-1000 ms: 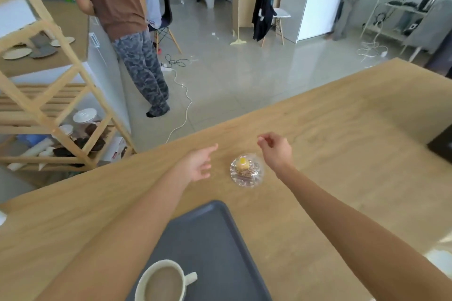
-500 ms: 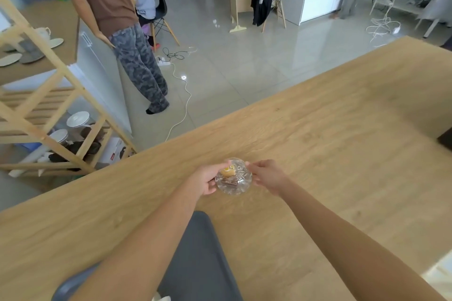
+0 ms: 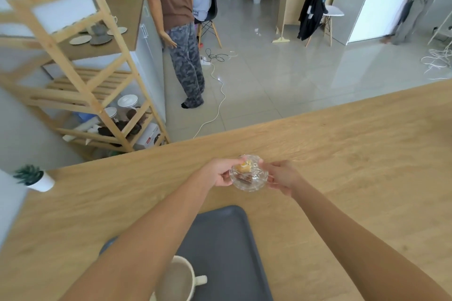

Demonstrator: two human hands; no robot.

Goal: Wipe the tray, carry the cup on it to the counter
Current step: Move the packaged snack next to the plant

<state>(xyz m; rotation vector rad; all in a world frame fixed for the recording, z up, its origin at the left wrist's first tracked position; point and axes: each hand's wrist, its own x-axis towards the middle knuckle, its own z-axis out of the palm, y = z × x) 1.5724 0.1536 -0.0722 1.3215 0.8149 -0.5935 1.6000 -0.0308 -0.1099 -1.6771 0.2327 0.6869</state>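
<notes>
Hands meet at the dish (image 3: pixel 249 176): our left hand (image 3: pixel 220 172) pinches its left rim, our right hand (image 3: pixel 281 176) pinches the right, and we hold it just beyond the tray (image 3: pixel 227 234), over the table (image 3: pixel 342 154). Two small sweets sit inside. Behind our arms the cup (image 3: pixel 178 278) stands on the tray's near end, full and pale. No cloth shows, so wiping looks not yet begun; we judge this as clearing or loading around the tray. Next we need the dish set down level, both pinches eased off together, without nudging that brimming cup.
</notes>
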